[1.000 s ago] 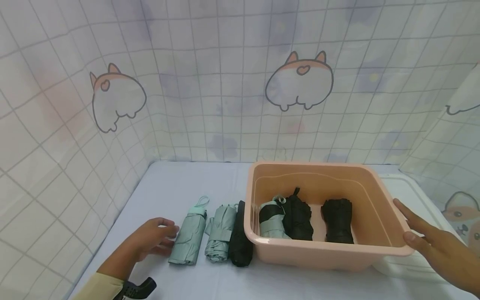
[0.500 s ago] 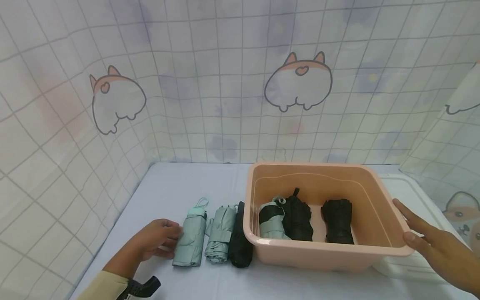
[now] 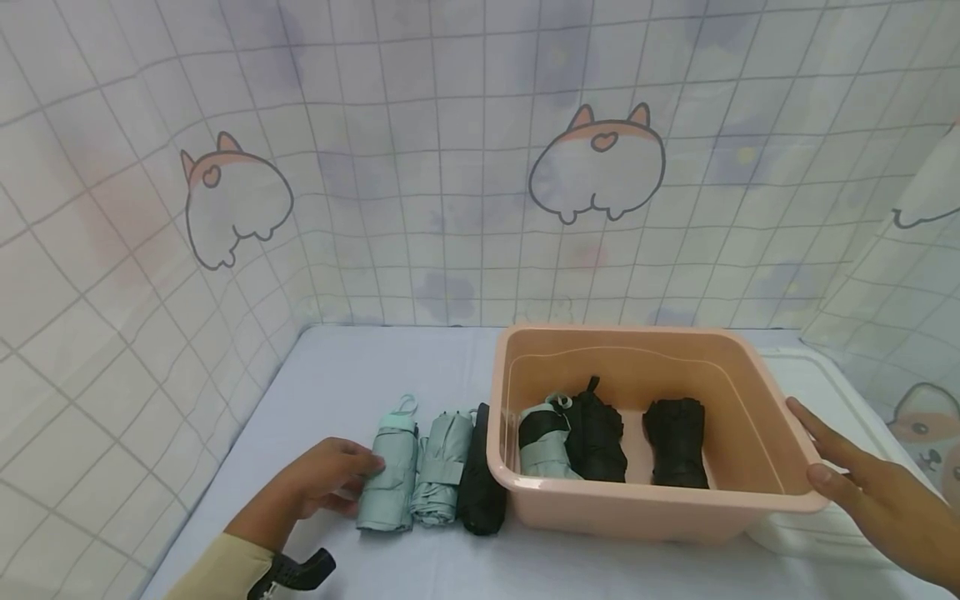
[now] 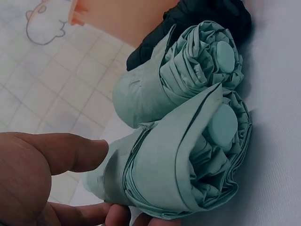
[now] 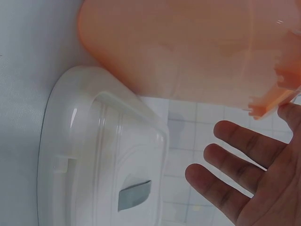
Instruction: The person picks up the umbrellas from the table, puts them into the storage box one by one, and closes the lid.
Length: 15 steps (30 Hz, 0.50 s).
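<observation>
My left hand [image 3: 330, 485] holds a folded mint green umbrella [image 3: 390, 479] lying on the table. In the left wrist view my thumb [image 4: 61, 150] lies over this umbrella [image 4: 188, 160] and my fingertips sit under it. It touches a second mint umbrella [image 3: 442, 475], which lies against a black umbrella [image 3: 480, 492] beside the pink tub [image 3: 652, 504]. My right hand [image 3: 840, 467] is flat, its straight fingers at the tub's right rim. The right wrist view shows those spread fingers [image 5: 235, 141] next to the tub's wall [image 5: 188, 47].
Inside the tub lie a mint-and-black umbrella [image 3: 542, 442] and two black ones [image 3: 596, 433] [image 3: 677, 442]. A white plastic lid or box [image 3: 821, 379] sits at the tub's right side. Patterned curtain walls close off the left, back and right.
My left hand has slid the mint umbrella to the right until it lies against the second mint one. The right hand and the tub have not moved.
</observation>
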Tool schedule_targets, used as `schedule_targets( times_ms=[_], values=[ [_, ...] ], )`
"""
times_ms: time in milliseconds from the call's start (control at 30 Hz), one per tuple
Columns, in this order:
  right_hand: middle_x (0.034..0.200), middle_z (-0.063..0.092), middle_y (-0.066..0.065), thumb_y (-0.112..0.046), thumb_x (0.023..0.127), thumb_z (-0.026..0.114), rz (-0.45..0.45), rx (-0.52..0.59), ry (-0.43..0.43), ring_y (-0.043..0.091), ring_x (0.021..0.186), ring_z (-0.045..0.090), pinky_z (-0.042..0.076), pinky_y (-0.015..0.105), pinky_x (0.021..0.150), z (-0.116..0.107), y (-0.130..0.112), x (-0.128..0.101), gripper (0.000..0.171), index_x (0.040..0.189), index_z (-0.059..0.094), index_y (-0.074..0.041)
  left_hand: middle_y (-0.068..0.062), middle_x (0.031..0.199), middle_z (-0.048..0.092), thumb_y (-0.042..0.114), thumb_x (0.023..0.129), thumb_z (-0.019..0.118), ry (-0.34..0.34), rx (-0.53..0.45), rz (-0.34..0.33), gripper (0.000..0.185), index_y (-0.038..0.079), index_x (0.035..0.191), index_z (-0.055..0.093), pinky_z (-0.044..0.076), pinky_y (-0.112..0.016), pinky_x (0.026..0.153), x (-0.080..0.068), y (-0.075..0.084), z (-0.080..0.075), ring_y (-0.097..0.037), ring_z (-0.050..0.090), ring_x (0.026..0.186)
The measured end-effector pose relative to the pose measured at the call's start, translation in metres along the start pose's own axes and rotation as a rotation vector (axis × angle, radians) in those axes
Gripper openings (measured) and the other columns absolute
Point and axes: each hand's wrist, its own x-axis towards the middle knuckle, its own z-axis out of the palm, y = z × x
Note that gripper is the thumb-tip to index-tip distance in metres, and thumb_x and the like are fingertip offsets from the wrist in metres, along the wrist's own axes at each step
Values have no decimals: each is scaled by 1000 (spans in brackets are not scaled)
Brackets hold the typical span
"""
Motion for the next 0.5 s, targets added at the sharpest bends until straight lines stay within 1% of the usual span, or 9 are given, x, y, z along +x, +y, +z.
schedule_targets(
  times_ms=[167, 267, 400, 500],
  values=[
    [142, 44, 43, -34, 112, 39, -6, 6, 2, 56, 87, 67, 52, 67, 57, 1, 1, 0, 67, 165, -2, -32, -17, 105, 66, 26, 92, 77, 0, 13, -7, 58, -8, 132, 54, 60, -42, 69, 0, 2, 5, -30, 65, 90],
    [142, 43, 43, -35, 112, 39, -6, 5, 0, 57, 86, 67, 52, 67, 56, 1, 1, 0, 68, 165, -3, -32, -17, 105, 66, 25, 92, 77, 7, 16, -7, 59, -6, 135, 52, 60, -43, 68, -1, 2, 6, -30, 65, 90],
    [142, 40, 45, -37, 112, 38, 26, -12, -22, 58, 86, 66, 51, 67, 56, -2, 0, 1, 69, 164, -6, -29, -17, 106, 66, 25, 91, 78, 3, 21, 6, 60, -4, 136, 52, 61, -45, 69, 0, 3, 7, -30, 66, 90],
    [142, 38, 47, -40, 112, 36, 63, -27, -49, 58, 87, 66, 51, 69, 58, -4, -4, 2, 70, 164, -9, -27, -17, 106, 67, 25, 91, 78, 5, 23, 14, 60, -3, 137, 51, 61, -45, 69, 1, 4, 7, -29, 67, 90]
  ],
)
